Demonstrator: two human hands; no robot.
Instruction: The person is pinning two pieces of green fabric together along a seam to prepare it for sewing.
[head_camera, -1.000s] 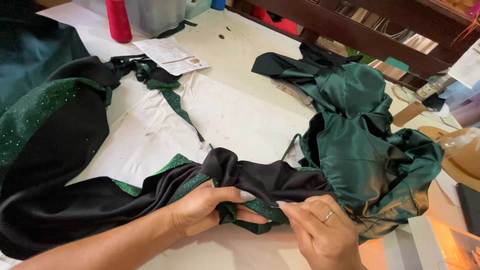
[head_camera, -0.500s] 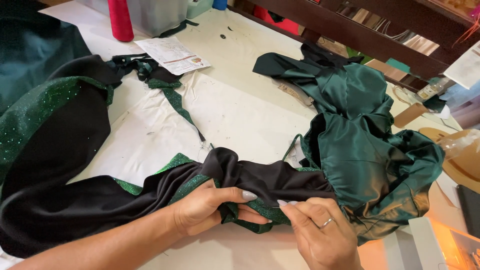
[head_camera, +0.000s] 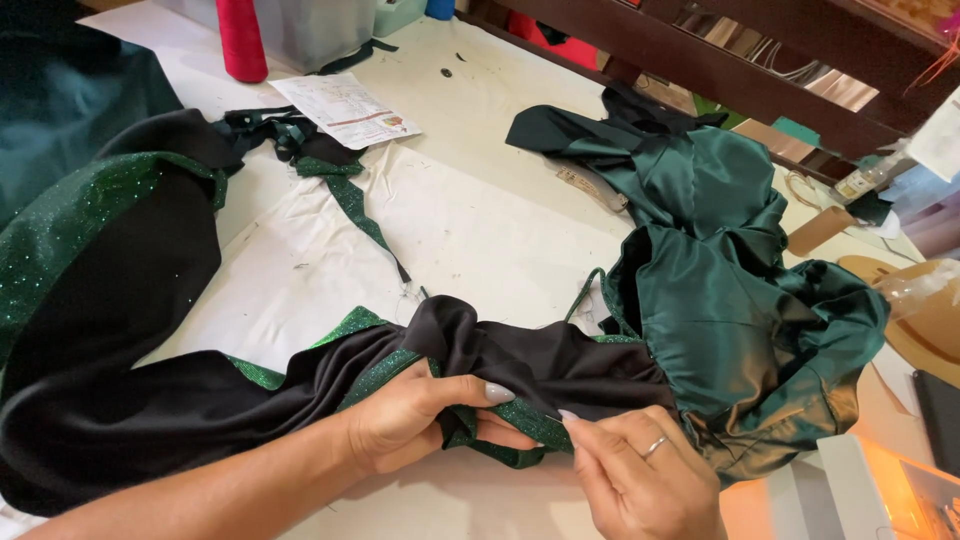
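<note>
as before, both hands pinch the green glitter fabric (head_camera: 500, 425); left hand (head_camera: 405, 420), right hand (head_camera: 640, 480) unmoved

We see our two hands bare, with no gloves and no sleeves reaching the left forearm. Our left hand (head_camera: 405, 425) has long nails painted a pale, glossy shade. Our right hand (head_camera: 640, 485) wears a thin silver-coloured ring (head_camera: 655, 446) on one finger, and its nails carry the same pale polish.
</note>
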